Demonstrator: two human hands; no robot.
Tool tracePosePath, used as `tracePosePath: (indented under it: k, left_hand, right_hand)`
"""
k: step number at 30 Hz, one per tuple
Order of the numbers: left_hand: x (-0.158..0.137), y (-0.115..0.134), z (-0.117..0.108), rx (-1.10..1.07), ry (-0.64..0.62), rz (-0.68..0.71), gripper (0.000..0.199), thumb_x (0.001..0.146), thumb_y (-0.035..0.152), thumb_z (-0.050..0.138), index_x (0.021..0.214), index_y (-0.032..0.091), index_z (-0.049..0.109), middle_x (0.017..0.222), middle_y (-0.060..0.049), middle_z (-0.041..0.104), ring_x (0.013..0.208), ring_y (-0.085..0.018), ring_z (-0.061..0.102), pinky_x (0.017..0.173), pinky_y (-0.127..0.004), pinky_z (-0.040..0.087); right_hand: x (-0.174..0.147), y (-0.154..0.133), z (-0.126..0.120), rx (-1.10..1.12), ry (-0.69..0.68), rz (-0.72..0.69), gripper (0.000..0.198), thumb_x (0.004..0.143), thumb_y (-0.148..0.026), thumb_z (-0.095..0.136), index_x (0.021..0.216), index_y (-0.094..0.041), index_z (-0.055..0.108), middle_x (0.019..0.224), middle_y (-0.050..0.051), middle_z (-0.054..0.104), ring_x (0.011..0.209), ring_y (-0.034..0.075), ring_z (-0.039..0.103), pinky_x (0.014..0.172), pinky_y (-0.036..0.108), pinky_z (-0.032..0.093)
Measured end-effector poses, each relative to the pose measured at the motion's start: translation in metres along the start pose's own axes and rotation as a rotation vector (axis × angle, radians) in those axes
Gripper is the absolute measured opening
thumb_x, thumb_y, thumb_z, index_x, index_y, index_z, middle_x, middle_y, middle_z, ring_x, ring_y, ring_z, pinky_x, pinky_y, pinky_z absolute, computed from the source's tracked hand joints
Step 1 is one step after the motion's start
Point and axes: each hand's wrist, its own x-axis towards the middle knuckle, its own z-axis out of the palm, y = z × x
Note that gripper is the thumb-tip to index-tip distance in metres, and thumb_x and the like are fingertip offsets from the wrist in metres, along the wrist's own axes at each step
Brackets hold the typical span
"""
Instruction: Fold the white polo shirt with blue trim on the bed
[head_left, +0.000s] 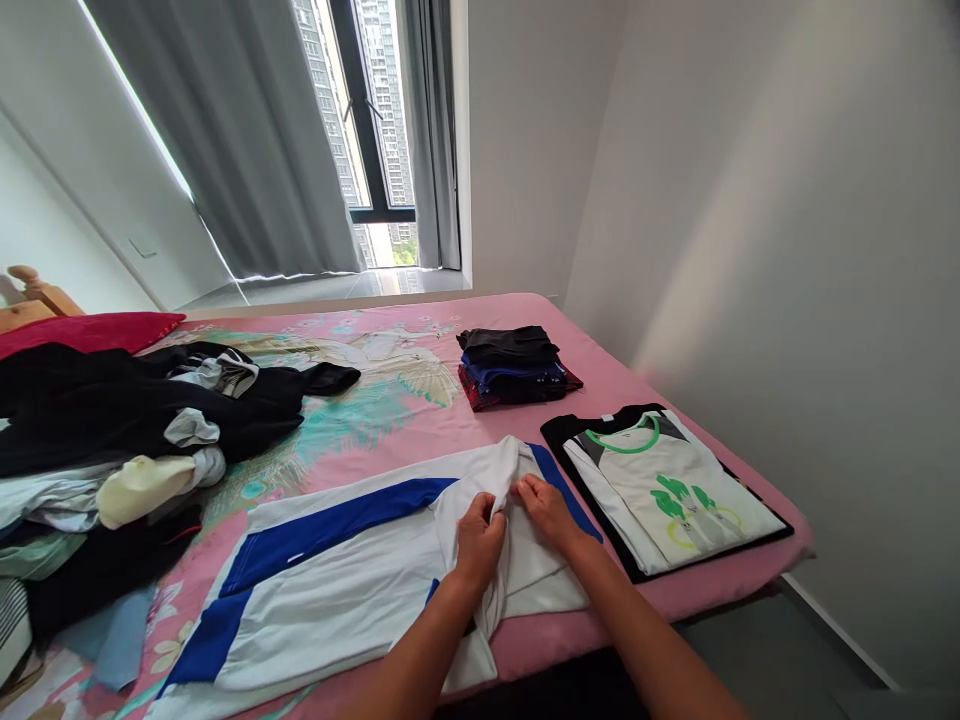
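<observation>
A white shirt with broad blue bands [337, 590] lies spread across the near side of the bed. My left hand [480, 540] is closed on a gathered fold of its white fabric, thumb and fingers pinched together. Just to the right, my right hand [546, 512] pinches the same raised fold. Part of the cloth bunches up between and below the hands, and my forearms cover some of it. Close to my right hand lies a folded white T-shirt [637, 490] with a green collar and a green vegetable print, on top of black clothing.
A stack of folded dark clothes [514, 368] stands farther back on the pink bed sheet [420, 425]. Loose, unfolded clothes [135, 420] pile up on the left, beside a red pillow [97, 330]. The bed's right edge runs near a wall [720, 250].
</observation>
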Motion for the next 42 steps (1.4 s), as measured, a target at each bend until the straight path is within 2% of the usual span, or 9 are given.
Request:
tracePosePath:
  k: [2, 6, 9, 13, 20, 25, 28, 35, 42]
  left_hand:
    - [0.001, -0.003, -0.005, -0.202, 0.040, 0.039, 0.004, 0.072, 0.022, 0.051, 0.074, 0.019, 0.053, 0.069, 0.003, 0.052, 0.067, -0.013, 0.049, 0.067, -0.025, 0.039]
    - [-0.003, 0.000, -0.010, -0.427, 0.089, 0.052, 0.008, 0.069, 0.025, 0.058, 0.072, 0.018, 0.056, 0.068, 0.002, 0.051, 0.068, -0.013, 0.047, 0.067, -0.024, 0.039]
    - [-0.006, -0.001, -0.012, -0.546, 0.119, -0.002, 0.012, 0.066, 0.027, 0.061, 0.071, 0.017, 0.056, 0.065, 0.003, 0.050, 0.064, -0.012, 0.045, 0.063, -0.023, 0.038]
    - [-0.011, -0.012, -0.015, -0.603, 0.082, -0.083, 0.014, 0.065, 0.029, 0.059, 0.071, 0.018, 0.053, 0.061, 0.004, 0.047, 0.056, -0.011, 0.041, 0.055, -0.023, 0.036]
    - [-0.014, -0.015, -0.014, 0.028, -0.101, 0.155, 0.024, 0.078, 0.035, 0.049, 0.064, 0.020, 0.061, 0.067, -0.002, 0.056, 0.072, -0.017, 0.054, 0.078, -0.033, 0.042]
    - [0.011, 0.004, -0.007, 0.202, 0.097, 0.219, 0.038, 0.087, 0.040, 0.043, 0.056, 0.020, 0.047, 0.064, 0.000, 0.048, 0.065, -0.014, 0.049, 0.067, -0.027, 0.040]
    - [0.049, 0.020, 0.005, 0.352, 0.064, 0.270, 0.028, 0.087, 0.037, 0.044, 0.066, 0.020, 0.050, 0.071, -0.001, 0.055, 0.073, -0.015, 0.052, 0.072, -0.027, 0.040]
    - [0.126, 0.031, 0.038, 0.805, -0.098, -0.031, 0.021, 0.083, 0.037, 0.050, 0.094, 0.020, 0.054, 0.090, -0.005, 0.066, 0.086, -0.020, 0.061, 0.073, -0.030, 0.038]
    - [0.116, 0.027, 0.018, 0.944, -0.208, 0.139, 0.028, 0.075, 0.010, 0.047, 0.097, 0.022, 0.059, 0.099, -0.005, 0.065, 0.099, -0.022, 0.056, 0.088, -0.036, 0.030]
  right_hand:
    - [0.001, 0.005, 0.003, -0.127, -0.092, -0.177, 0.022, 0.085, -0.030, 0.043, 0.091, -0.020, 0.062, 0.096, 0.006, 0.066, 0.096, 0.020, 0.058, 0.095, 0.039, 0.040]
    - [0.020, 0.009, 0.022, -0.491, -0.275, -0.578, 0.037, 0.084, -0.021, 0.041, 0.118, -0.016, 0.056, 0.126, 0.012, 0.055, 0.121, 0.022, 0.043, 0.106, 0.042, 0.027]
    - [0.045, 0.011, 0.033, -0.701, -0.306, -0.543, 0.040, 0.084, -0.025, 0.043, 0.121, -0.016, 0.055, 0.125, 0.012, 0.056, 0.121, 0.024, 0.043, 0.107, 0.041, 0.026]
    - [0.072, 0.018, 0.027, -0.801, -0.187, -0.368, 0.042, 0.085, -0.029, 0.042, 0.123, -0.014, 0.054, 0.127, 0.016, 0.054, 0.123, 0.029, 0.041, 0.107, 0.047, 0.022]
    - [0.075, 0.045, 0.021, -0.793, -0.016, -0.197, 0.057, 0.081, -0.023, 0.047, 0.135, -0.006, 0.038, 0.139, 0.020, 0.041, 0.130, 0.026, 0.036, 0.108, 0.041, 0.025]
    - [0.069, 0.050, 0.025, -0.756, 0.005, -0.217, 0.054, 0.080, -0.021, 0.049, 0.133, -0.012, 0.043, 0.140, 0.015, 0.042, 0.131, 0.023, 0.036, 0.110, 0.038, 0.024]
    - [0.068, 0.050, 0.025, -0.712, 0.033, -0.233, 0.052, 0.082, -0.020, 0.044, 0.134, -0.013, 0.043, 0.139, 0.013, 0.043, 0.131, 0.022, 0.034, 0.111, 0.036, 0.023]
    - [0.070, 0.055, 0.025, -0.636, 0.083, -0.216, 0.048, 0.084, -0.018, 0.042, 0.130, -0.008, 0.047, 0.130, 0.014, 0.052, 0.126, 0.022, 0.041, 0.109, 0.036, 0.029]
    - [0.070, 0.046, 0.024, -0.709, 0.015, -0.319, 0.038, 0.088, -0.023, 0.042, 0.124, -0.017, 0.053, 0.115, 0.010, 0.061, 0.113, 0.023, 0.049, 0.107, 0.040, 0.025]
